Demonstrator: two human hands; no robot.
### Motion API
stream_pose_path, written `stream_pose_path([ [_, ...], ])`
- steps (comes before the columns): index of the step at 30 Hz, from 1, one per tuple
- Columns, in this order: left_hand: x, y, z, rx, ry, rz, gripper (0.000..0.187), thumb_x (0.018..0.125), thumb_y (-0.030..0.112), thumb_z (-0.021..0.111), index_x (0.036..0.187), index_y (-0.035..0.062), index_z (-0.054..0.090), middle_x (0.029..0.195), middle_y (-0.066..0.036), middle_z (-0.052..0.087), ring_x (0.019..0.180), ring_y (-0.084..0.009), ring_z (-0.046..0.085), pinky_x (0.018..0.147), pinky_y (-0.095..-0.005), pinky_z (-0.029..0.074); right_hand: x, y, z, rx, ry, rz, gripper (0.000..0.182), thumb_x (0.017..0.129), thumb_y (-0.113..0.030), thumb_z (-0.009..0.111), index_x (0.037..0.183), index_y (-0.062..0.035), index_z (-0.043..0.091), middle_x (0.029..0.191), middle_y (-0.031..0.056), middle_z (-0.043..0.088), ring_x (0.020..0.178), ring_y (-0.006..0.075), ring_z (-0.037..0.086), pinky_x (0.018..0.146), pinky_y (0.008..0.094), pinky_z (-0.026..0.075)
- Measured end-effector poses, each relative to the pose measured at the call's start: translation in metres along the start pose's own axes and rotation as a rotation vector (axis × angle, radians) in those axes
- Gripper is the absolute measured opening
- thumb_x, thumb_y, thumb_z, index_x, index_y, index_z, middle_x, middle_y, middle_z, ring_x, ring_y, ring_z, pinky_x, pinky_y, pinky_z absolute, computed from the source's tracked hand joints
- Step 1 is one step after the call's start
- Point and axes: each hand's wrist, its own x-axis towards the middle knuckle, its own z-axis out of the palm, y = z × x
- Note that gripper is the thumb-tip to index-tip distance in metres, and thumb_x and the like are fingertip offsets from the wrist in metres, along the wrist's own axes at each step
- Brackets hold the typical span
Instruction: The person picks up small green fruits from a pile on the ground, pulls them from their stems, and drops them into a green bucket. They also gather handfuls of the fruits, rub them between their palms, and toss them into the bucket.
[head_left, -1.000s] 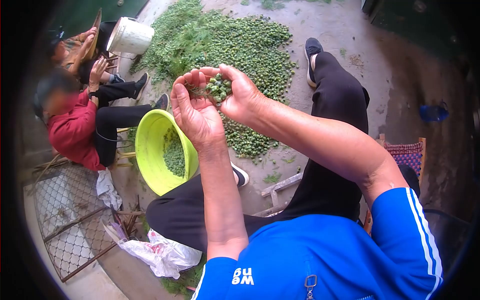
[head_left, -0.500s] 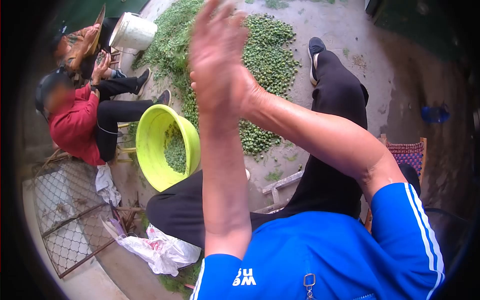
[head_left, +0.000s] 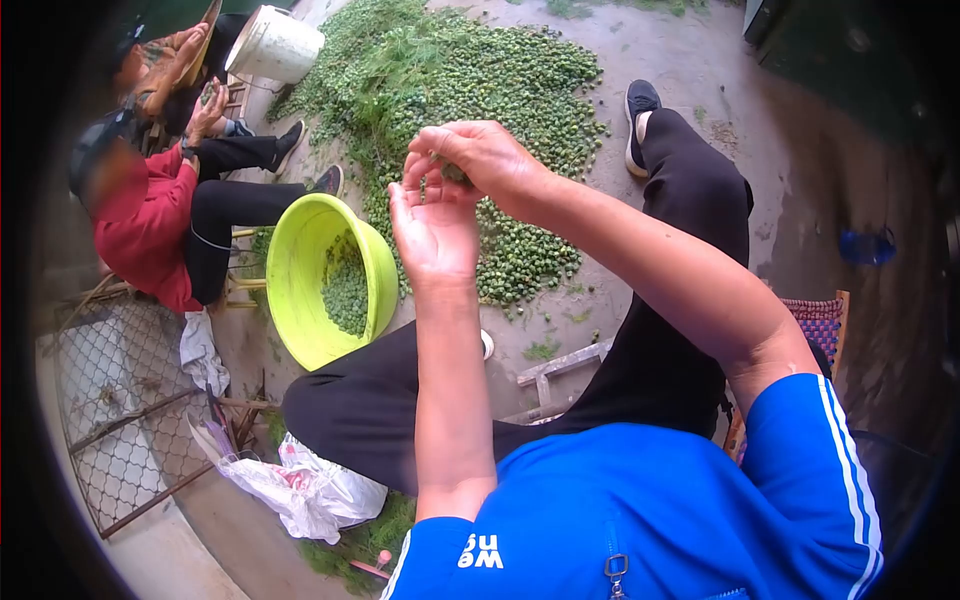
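Palm up and cupped, my left hand [head_left: 437,232] has its thumb apart and its fingers loosely bent, with no thing plainly held in it. My right hand [head_left: 485,158] is bent over the left fingertips, its own fingers curled closed. Under the right fingers shows a bit of a small green fruit [head_left: 455,173], mostly hidden. Beyond both hands spreads a heap of small round green fruits [head_left: 535,75] on the floor. A yellow-green tub [head_left: 290,270], tilted left of my hands, holds more green fruits [head_left: 345,290].
Feathery green stems [head_left: 400,60] lie over the heap. A person in a red top [head_left: 150,235] sits at left, another person [head_left: 165,60] behind. A white bucket [head_left: 275,45] stands near them. White plastic bags [head_left: 310,490] lie by my left knee, near a wire-mesh panel [head_left: 120,400].
My hands, blurred and crossed at the wrist before, have come lower and closer to me. The left palm now faces up with the right fingers over it.
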Motion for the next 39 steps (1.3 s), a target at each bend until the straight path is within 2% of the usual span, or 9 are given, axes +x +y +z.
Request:
stream_pose_path([
  [5,0.007,-0.009,0.007,-0.053,0.386,0.024,0.041,0.100,0.033,0.027,0.114,0.0052,0.054,0.120,-0.014,0.055,0.122,-0.0284,0.044,0.105,-0.0470,0.032,-0.009,-0.001,0.004,-0.551,0.105,-0.401,0.030,0.092,-0.026,0.056,0.107,-0.0019,0.065,0.075,0.0035,0.064,0.060,0.0062,0.053,0.053,0.0234,0.046],
  [9,0.007,-0.008,-0.001,-0.150,0.264,0.009,0.041,0.100,0.030,0.026,0.113,0.0020,0.054,0.119,-0.015,0.056,0.119,-0.0274,0.047,0.103,-0.0439,0.034,-0.004,-0.002,0.000,-0.404,0.070,-0.268,0.033,0.093,-0.027,0.054,0.110,-0.0002,0.063,0.082,0.0060,0.067,0.056,0.0068,0.052,0.051,0.0217,0.045],
  [15,0.006,-0.009,0.013,-0.106,0.223,0.095,0.043,0.101,0.030,0.023,0.122,-0.0004,0.045,0.124,-0.018,0.052,0.116,-0.0310,0.051,0.100,-0.0459,0.041,0.008,-0.005,-0.024,0.772,0.031,0.181,0.037,0.098,-0.028,0.038,0.108,0.0045,0.051,0.092,0.0137,0.061,0.062,0.0109,0.055,0.043,0.0186,0.039],
  [20,0.003,-0.007,0.021,-0.053,0.180,0.102,0.042,0.101,0.029,0.025,0.120,-0.0007,0.047,0.122,-0.019,0.054,0.119,-0.0315,0.049,0.100,-0.0472,0.041,0.009,-0.001,-0.029,0.799,0.121,0.161,0.039,0.099,-0.027,0.031,0.111,0.0048,0.049,0.096,0.0172,0.060,0.067,0.0155,0.058,0.041,0.0208,0.040],
  [23,0.001,0.005,0.008,0.072,0.219,0.090,0.036,0.100,0.028,0.036,0.116,-0.0002,0.051,0.109,-0.015,0.061,0.093,-0.0226,0.061,0.077,-0.0346,0.052,0.007,-0.002,-0.030,0.701,0.120,0.180,0.041,0.099,-0.028,0.028,0.112,0.0064,0.048,0.096,0.0179,0.061,0.067,0.0156,0.057,0.041,0.0217,0.040],
  [25,-0.001,0.012,0.018,0.288,-0.051,0.017,0.031,0.096,0.027,0.049,0.112,0.0006,0.054,0.094,-0.009,0.064,0.060,-0.0107,0.051,0.050,-0.0204,0.041,0.005,-0.004,-0.026,0.673,0.121,0.187,0.044,0.100,-0.028,0.026,0.112,0.0075,0.048,0.094,0.0182,0.061,0.064,0.0150,0.055,0.041,0.0214,0.040],
  [26,-0.005,0.007,0.022,0.496,0.168,0.139,0.024,0.092,0.021,0.057,0.105,0.0007,0.058,0.080,-0.004,0.061,0.050,-0.0045,0.036,0.042,-0.0165,0.027,0.004,-0.005,-0.023,0.633,0.120,0.199,0.044,0.100,-0.028,0.026,0.111,0.0077,0.049,0.093,0.0181,0.062,0.063,0.0148,0.055,0.041,0.0212,0.039],
  [34,-0.007,-0.007,0.064,1.903,0.100,0.403,0.029,0.082,0.016,0.067,0.109,0.0085,0.062,0.076,-0.007,0.064,0.071,-0.0162,0.062,0.067,-0.0303,0.048,0.000,0.004,-0.011,0.292,0.081,0.102,0.046,0.097,-0.040,0.036,0.096,0.0008,0.058,0.079,0.0100,0.061,0.059,0.0131,0.055,0.047,0.0243,0.043],
  [39,-0.002,-0.004,0.048,2.091,-0.036,0.548,0.025,0.086,0.017,0.062,0.108,0.0061,0.058,0.087,-0.013,0.065,0.069,-0.0257,0.062,0.064,-0.0363,0.048,0.000,0.007,-0.012,0.066,0.040,0.009,0.048,0.095,-0.045,0.041,0.099,-0.0011,0.061,0.083,0.0075,0.062,0.069,0.0117,0.058,0.058,0.0250,0.050],
])
